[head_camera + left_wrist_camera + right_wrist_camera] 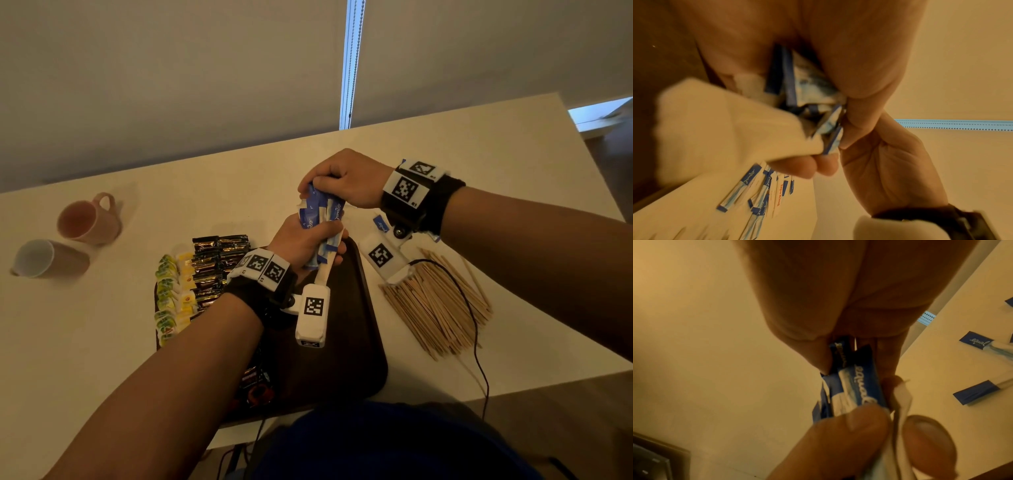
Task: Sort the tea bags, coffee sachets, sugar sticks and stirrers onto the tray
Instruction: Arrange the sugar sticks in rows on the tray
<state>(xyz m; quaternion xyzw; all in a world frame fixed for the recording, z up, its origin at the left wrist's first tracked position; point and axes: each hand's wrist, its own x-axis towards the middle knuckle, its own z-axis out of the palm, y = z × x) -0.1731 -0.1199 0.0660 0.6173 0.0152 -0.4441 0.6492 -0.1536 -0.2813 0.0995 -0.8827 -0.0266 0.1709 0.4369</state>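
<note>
Sugar sticks (320,219), blue and white, are bunched between our two hands above the far edge of the dark tray (356,329). Our left hand (301,245) wraps its fingers around the lower part of the bundle, and our right hand (346,180) pinches the upper ends from above; how many sticks we hold is hard to count, since fingers cover most of them. Our left forearm hides the middle of the tray, so we see only part of the coffee sachets (215,263) and the tea bags (173,293) lined up along its left side. Stirrers (435,305) lie in a heap on the table (102,342) just right of the tray, partly under our right wrist camera. In the right wrist view, more loose sugar sticks (980,391) lie on the table, cut off at the frame edge. Two mugs (68,236) lie tipped on their sides well to the left.
</note>
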